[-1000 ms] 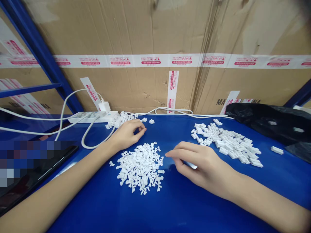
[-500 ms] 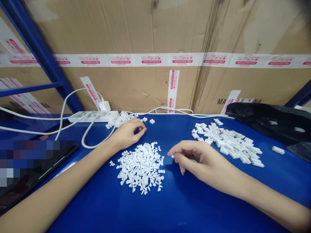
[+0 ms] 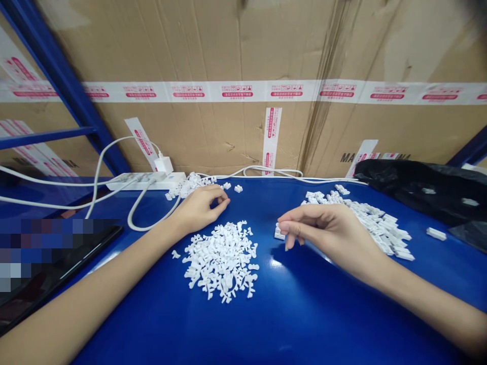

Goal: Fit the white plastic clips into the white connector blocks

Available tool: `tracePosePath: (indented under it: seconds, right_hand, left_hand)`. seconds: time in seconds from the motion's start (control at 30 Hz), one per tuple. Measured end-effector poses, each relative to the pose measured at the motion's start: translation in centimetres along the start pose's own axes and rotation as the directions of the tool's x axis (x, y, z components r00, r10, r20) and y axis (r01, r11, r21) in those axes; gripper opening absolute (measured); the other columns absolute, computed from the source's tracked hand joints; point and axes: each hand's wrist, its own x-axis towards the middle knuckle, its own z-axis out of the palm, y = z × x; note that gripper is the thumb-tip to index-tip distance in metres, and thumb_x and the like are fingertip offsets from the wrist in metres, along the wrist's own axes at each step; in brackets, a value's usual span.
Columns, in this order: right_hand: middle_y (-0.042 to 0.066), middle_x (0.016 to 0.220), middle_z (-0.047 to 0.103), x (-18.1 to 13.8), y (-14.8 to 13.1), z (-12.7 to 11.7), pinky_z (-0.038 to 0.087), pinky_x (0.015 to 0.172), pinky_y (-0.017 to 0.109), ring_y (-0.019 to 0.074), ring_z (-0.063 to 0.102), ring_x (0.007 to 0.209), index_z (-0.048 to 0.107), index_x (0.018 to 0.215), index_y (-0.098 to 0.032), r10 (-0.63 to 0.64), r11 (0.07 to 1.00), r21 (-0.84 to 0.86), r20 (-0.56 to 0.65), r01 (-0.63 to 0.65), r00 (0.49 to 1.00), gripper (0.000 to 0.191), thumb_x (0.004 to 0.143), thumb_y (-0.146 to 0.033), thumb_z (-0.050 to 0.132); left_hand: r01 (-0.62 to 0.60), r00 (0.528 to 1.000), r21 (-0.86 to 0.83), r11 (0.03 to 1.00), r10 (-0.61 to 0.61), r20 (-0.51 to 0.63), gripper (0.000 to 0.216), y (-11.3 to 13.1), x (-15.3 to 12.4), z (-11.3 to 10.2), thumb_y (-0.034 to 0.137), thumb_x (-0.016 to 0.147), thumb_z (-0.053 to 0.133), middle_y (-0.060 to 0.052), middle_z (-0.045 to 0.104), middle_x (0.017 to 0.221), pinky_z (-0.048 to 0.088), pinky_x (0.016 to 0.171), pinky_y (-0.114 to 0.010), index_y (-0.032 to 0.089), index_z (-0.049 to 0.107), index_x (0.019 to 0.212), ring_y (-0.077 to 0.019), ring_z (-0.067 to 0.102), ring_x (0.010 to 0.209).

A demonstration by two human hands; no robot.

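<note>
The right hand (image 3: 335, 230) is pinching a white block (image 3: 279, 234). The left hand (image 3: 201, 207) is lying curled near small white pieces (image 3: 221, 261), grip unclear

The blue tabletop (image 3: 243, 334) is strewn: small pieces (image 3: 220, 259) heaped centre-dial, blocks (image 3: 382, 225) piled past two o'clock, power strip (image 3: 172, 181) parked at ten!

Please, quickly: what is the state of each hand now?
Left hand: loosely curled; whether it holds anything cannot be told.
Right hand: closed, pinching a small white piece.
</note>
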Motion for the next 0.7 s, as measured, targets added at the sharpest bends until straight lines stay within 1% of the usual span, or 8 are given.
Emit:
tracePosePath:
  seconds: [0.17, 0.27, 0.4, 0.57, 0.7]
  right_hand:
    - [0.005, 0.081, 0.075, 0.4, 0.8, -0.3, 0.056, 0.065, 0.029, 0.0149, 0.067, 0.067, 0.075, 0.089, -0.018, 0.041, 0.997, -0.063, 0.011, -0.040, 0.999, 0.023, 0.090, -0.041, 0.071]
    - [0.005, 0.083, 0.075, 0.5, 1.0, -0.3, 0.053, 0.064, 0.028, 0.0131, 0.066, 0.064, 0.073, 0.091, -0.016, 0.078, 0.995, -0.063, 0.064, -0.074, 0.995, 0.023, 0.093, -0.038, 0.067]
    - [0.004, 0.081, 0.074, 0.5, 1.2, -0.3, 0.052, 0.060, 0.027, 0.0126, 0.066, 0.062, 0.072, 0.091, -0.015, 0.118, 0.991, -0.074, 0.128, -0.109, 0.985, 0.022, 0.095, -0.035, 0.063]
    - [0.002, 0.073, 0.072, 0.3, 1.2, -0.2, 0.051, 0.064, 0.028, 0.0147, 0.067, 0.066, 0.072, 0.090, -0.018, 0.101, 0.972, -0.223, 0.104, -0.076, 0.990, 0.020, 0.097, -0.033, 0.060]
    - [0.001, 0.076, 0.073, -0.1, 0.8, -0.2, 0.053, 0.064, 0.029, 0.0154, 0.069, 0.067, 0.073, 0.091, -0.021, 0.107, 0.965, -0.252, 0.110, -0.076, 0.988, 0.018, 0.095, -0.033, 0.061]
  left_hand:
    - [-0.007, 1.000, -0.004, 1.000, 0.007, 0.005, 0.022, -0.2, -0.1, 0.0, 0.031, 0.096, 0.055, -0.003, 0.065, 0.081, 0.048, 0.076, -0.033, 0.019, 0.068, 0.083, -0.0162, 0.056, 0.072]
    - [-0.004, 1.000, -0.005, 1.000, 0.004, 0.004, 0.022, -0.2, -0.1, 0.0, 0.031, 0.096, 0.055, -0.003, 0.064, 0.081, 0.048, 0.076, -0.033, 0.019, 0.068, 0.083, -0.0160, 0.055, 0.072]
    - [0.003, 1.000, -0.007, 1.000, -0.003, 0.001, 0.022, -0.1, 0.0, 0.0, 0.030, 0.096, 0.056, -0.002, 0.063, 0.081, 0.047, 0.075, -0.033, 0.019, 0.068, 0.082, -0.0157, 0.055, 0.071]
    - [0.013, 1.000, -0.008, 1.000, -0.013, 0.011, 0.021, 0.1, 0.1, 0.0, 0.030, 0.096, 0.056, -0.002, 0.063, 0.081, 0.046, 0.075, -0.032, 0.019, 0.068, 0.082, -0.0158, 0.054, 0.072]
    - [0.015, 1.000, -0.008, 1.000, -0.015, 0.015, 0.021, 0.0, 0.0, 0.0, 0.030, 0.096, 0.056, -0.002, 0.063, 0.082, 0.046, 0.075, -0.032, 0.019, 0.068, 0.082, -0.0158, 0.055, 0.072]
